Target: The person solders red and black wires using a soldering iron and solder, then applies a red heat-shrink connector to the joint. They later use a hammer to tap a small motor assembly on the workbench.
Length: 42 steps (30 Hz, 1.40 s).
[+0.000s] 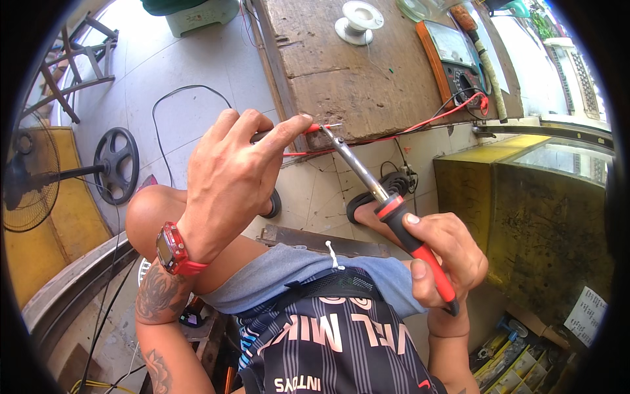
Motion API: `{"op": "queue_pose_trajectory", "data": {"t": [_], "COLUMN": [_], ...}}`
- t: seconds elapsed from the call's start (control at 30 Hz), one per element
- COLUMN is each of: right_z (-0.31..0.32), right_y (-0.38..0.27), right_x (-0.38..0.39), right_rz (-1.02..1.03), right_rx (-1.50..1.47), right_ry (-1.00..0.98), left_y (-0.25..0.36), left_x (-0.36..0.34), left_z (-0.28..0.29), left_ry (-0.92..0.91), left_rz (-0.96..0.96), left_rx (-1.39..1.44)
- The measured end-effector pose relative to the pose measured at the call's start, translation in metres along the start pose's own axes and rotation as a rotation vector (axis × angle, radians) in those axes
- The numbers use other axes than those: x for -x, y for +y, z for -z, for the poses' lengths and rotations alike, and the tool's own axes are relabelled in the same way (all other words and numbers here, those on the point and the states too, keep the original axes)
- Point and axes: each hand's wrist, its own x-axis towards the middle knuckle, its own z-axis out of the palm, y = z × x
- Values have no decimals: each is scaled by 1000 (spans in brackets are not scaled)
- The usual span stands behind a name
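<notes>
in head view, shows left hand (230, 154) closed around a slim red-and-black probe (314, 128), with fingertips pinching close to its red front end and bare metal point projecting beyond. shows right hand (453, 249) wrapped around the grip of a soldering iron (392, 209), slanting up and leftward, away from the body. locates iron tip right at the front end of the probe, by the near edge of a worn wooden bench (315, 79); cannot tell whether in firm contact. records a red cable (430, 120) running along that near edge, with a black one alongside, from the multimeter side toward the left hand. finds on the bench a white spool (359, 23) with thin wire trailing off, a small green scrap (391, 70) near that wire, and a multimeter (453, 59) in an orange-edged case. lists just right of the multimeter a long tool (487, 69) with a worn orange end. notes a red wristwatch (172, 248) on the left wrist. places a yellow-topped cabinet (459, 197) to the right, a compartmented tool tray (525, 368) at lower right, and a black fan (36, 177) at far left.
</notes>
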Motion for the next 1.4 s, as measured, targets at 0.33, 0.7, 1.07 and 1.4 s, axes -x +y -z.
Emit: {"op": "queue_pose_trajectory", "data": {"t": [0.33, 0.7, 1.07, 1.4], "right_z": [-1, 0, 2, 3], "right_y": [-4, -10, -14, -16], "right_x": [2, -1, -1, 5], "right_rz": [-26, -14, -16, -36], "right_rx": [13, 59, 77, 74], "right_ry": [-26, -64, -78, -83], "left_y": [0, 0, 1, 7], "left_x": [1, 1, 3, 3], "left_z": [0, -1, -2, 0], "left_ry": [-9, 1, -8, -23], "left_rz": [3, -4, 40, 117], "left_rx": [11, 6, 79, 166]}}
